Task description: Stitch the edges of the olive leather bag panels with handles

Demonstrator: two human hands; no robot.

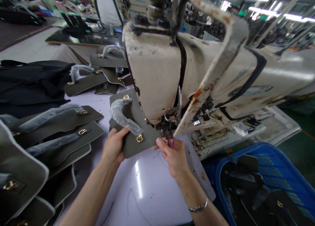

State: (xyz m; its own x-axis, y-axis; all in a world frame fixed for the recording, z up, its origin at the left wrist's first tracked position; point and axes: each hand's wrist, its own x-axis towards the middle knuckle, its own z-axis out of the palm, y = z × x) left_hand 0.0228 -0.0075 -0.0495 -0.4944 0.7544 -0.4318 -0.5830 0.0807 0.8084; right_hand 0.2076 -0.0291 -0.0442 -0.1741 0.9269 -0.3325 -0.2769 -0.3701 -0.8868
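A dark grey panel (130,147) with a plastic-wrapped handle (120,116) and gold rings lies at an angle on the pale work surface, its right end by the sewing machine's needle area. My left hand (114,145) grips the panel's lower left edge, fingers hidden beneath it. Close to the panel's right corner, my right hand (173,155) is closed around small pink-handled snips (169,139), their blades pointing up toward the needle area. A bracelet circles my right wrist.
The cream sewing machine (155,71) fills the middle and right. Similar handled panels (81,119) are stacked at left, beside black fabric (31,85). A blue basket (219,173) holding more panels stands at lower right.
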